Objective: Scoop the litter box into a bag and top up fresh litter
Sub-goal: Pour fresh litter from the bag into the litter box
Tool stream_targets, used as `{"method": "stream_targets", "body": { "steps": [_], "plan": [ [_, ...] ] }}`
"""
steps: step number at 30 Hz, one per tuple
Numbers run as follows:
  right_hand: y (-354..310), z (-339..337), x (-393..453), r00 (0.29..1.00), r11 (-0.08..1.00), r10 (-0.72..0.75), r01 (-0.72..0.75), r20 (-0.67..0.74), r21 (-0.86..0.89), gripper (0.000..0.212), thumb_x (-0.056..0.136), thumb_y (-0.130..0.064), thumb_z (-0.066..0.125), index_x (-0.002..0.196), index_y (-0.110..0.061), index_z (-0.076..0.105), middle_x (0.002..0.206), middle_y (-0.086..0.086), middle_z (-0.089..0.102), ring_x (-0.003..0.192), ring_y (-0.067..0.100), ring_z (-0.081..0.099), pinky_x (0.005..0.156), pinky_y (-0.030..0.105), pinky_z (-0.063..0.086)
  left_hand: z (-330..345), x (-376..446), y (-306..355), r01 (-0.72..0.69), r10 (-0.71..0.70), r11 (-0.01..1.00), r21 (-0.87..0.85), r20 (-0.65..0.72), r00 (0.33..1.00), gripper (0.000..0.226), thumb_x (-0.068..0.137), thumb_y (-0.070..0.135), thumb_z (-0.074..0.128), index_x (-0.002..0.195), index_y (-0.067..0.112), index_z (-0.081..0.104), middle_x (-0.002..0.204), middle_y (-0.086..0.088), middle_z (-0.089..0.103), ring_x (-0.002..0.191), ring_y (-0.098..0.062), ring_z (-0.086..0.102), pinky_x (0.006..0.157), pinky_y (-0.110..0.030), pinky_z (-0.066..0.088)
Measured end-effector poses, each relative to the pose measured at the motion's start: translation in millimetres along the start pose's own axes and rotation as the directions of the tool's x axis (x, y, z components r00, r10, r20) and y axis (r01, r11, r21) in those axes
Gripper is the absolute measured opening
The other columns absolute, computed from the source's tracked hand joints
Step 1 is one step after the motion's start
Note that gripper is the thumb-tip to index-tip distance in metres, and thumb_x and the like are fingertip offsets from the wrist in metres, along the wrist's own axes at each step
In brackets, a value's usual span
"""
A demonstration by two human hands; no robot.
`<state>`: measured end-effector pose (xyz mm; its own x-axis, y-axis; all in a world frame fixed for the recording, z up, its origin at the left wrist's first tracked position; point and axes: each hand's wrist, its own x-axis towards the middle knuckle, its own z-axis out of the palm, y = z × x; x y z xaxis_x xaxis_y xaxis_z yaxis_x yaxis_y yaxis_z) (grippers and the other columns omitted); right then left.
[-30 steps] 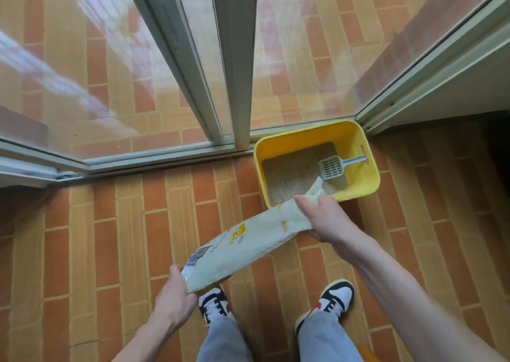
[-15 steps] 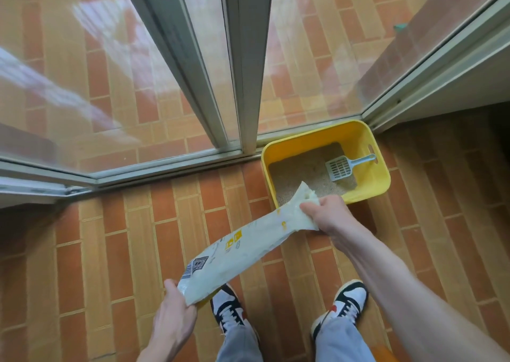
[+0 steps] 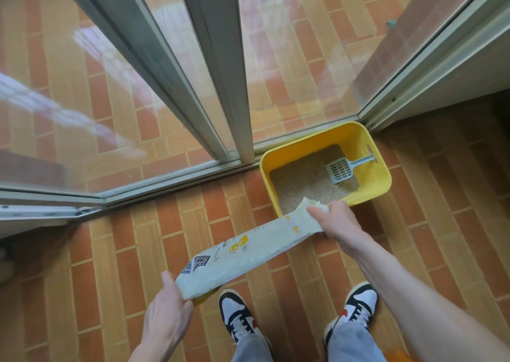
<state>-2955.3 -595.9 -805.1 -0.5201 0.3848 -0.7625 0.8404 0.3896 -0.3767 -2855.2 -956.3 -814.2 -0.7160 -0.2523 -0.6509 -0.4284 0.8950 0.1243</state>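
Since the earlier frames the litter bag (image 3: 248, 254) is lifting away from the yellow litter box (image 3: 383, 179): its mouth, which was hanging over the near rim, is now sitting just at that rim and flattening out, and the head camera is drawing back and rising.

In the head view, the right hand (image 3: 335, 219) is pinching the crumpled mouth of the bag, its fingers (image 3: 317, 211) curled round the top edge, probably to close the opening so no more grains spill. The left hand (image 3: 168, 303) is gripping the bottom end beside the barcode, thumb on top, holding the bag stretched out and nearly level, which would stop the pour. No stream of litter is showing between bag and box.

The box is standing on the brick-tile floor (image 3: 116, 265), tucked into the corner against the sliding glass door track (image 3: 176, 176). A grey slotted scoop (image 3: 342, 169) is lying on the beige litter (image 3: 303, 182), handle leaning on the far wall, out of the way of pouring. The top-up looks finished or nearly so.
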Motion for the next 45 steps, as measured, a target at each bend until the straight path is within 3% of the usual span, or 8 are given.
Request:
{"method": "stream_targets", "body": {
  "steps": [6, 15, 21, 25, 29, 32, 37, 45],
  "plan": [
    [0.5, -6.2, 6.1, 0.999, 0.997, 0.006, -0.009, 0.031, 0.082, 0.031, 0.095, -0.034, 0.063, 0.079, -0.011, 0.050, 0.075, 0.004, 0.055, 0.064, 0.018, 0.047, 0.058, 0.032, 0.034, -25.9, 14.5, 13.7, -0.052, 0.058, 0.994, 0.091, -0.058, 0.997, 0.028, 0.089, 0.014, 0.052, 0.095, 0.019, 0.025, 0.072, -0.002, 0.063, 0.059, -0.030, 0.062, 0.054, -0.038, 0.048],
    [11.9, 0.1, 22.3, 0.995, 0.971, 0.046, -0.064, 0.084, 0.229, 0.030, 0.093, -0.035, 0.065, 0.091, -0.007, 0.055, 0.078, 0.009, 0.058, 0.070, 0.024, 0.053, 0.064, 0.036, 0.041, -54.0, 31.3, 20.4, -0.146, 0.173, 0.967, 0.209, -0.115, 0.978, 0.026, 0.091, 0.018, 0.052, 0.093, 0.020, 0.026, 0.065, 0.003, 0.060, 0.051, -0.020, 0.059, 0.044, -0.033, 0.043],
    [14.9, -2.0, 23.2, 0.993, 0.921, 0.035, -0.077, 0.116, 0.382, 0.026, 0.101, -0.027, 0.055, 0.083, -0.007, 0.053, 0.066, 0.007, 0.048, 0.056, 0.019, 0.044, 0.050, 0.029, 0.033, -65.4, 38.1, 25.8, -0.188, 0.226, 0.945, 0.267, -0.119, 0.967, 0.029, 0.090, 0.017, 0.054, 0.093, 0.020, 0.026, 0.065, 0.005, 0.057, 0.048, -0.016, 0.056, 0.042, -0.030, 0.040],
    [14.6, -12.9, 30.5, 0.970, 0.727, 0.204, -0.242, 0.135, 0.642, 0.026, 0.105, -0.020, 0.042, 0.085, -0.008, 0.052, 0.064, 0.005, 0.044, 0.049, 0.011, 0.035, 0.037, 0.020, 0.027, -67.2, 35.4, 30.9, -0.202, 0.244, 0.941, 0.272, -0.132, 0.961, 0.028, 0.090, 0.018, 0.053, 0.092, 0.021, 0.026, 0.063, 0.005, 0.057, 0.047, -0.015, 0.055, 0.042, -0.030, 0.041],
    [19.0, -10.8, 40.3, 0.952, 0.747, 0.231, -0.304, 0.199, 0.592, 0.024, 0.105, -0.021, 0.050, 0.092, -0.006, 0.062, 0.057, 0.000, 0.047, 0.042, 0.007, 0.035, 0.035, 0.019, 0.028, -64.3, 35.0, 33.6, -0.238, 0.281, 0.915, 0.325, -0.092, 0.955, 0.025, 0.093, 0.010, 0.050, 0.110, 0.016, 0.033, 0.066, 0.005, 0.056, 0.051, -0.015, 0.054, 0.046, -0.031, 0.045],
    [12.9, 1.2, 47.7, 0.970, 0.765, 0.165, -0.241, 0.181, 0.597, 0.025, 0.104, -0.027, 0.052, 0.095, -0.008, 0.065, 0.052, -0.003, 0.045, 0.044, 0.010, 0.036, 0.042, 0.023, 0.027, -56.7, 37.0, 31.0, -0.268, 0.305, 0.910, 0.315, -0.072, 0.950, 0.032, 0.093, 0.006, 0.043, 0.122, 0.018, 0.036, 0.070, 0.004, 0.055, 0.055, -0.017, 0.051, 0.048, -0.029, 0.038],
    [5.0, 3.0, 39.0, 0.991, 0.771, -0.036, -0.054, 0.128, 0.634, 0.029, 0.106, -0.031, 0.051, 0.089, -0.009, 0.062, 0.056, -0.004, 0.041, 0.043, 0.008, 0.035, 0.045, 0.022, 0.030, -32.0, 41.7, 20.2, -0.222, 0.248, 0.953, 0.208, -0.113, 0.962, 0.019, 0.096, 0.008, 0.040, 0.102, 0.021, 0.028, 0.066, 0.000, 0.057, 0.055, -0.024, 0.055, 0.049, -0.035, 0.044],
    [11.1, -0.6, 27.2, 0.949, 0.728, -0.056, -0.174, 0.310, 0.663, 0.030, 0.100, -0.024, 0.063, 0.108, 0.005, 0.069, 0.060, 0.001, 0.058, 0.051, 0.010, 0.051, 0.051, 0.022, 0.044, -25.8, 32.1, 14.5, -0.179, 0.198, 0.965, 0.193, -0.086, 0.976, 0.012, 0.100, 0.014, 0.034, 0.103, 0.021, 0.025, 0.067, 0.002, 0.055, 0.054, -0.016, 0.053, 0.047, -0.028, 0.039]
  ]
}}
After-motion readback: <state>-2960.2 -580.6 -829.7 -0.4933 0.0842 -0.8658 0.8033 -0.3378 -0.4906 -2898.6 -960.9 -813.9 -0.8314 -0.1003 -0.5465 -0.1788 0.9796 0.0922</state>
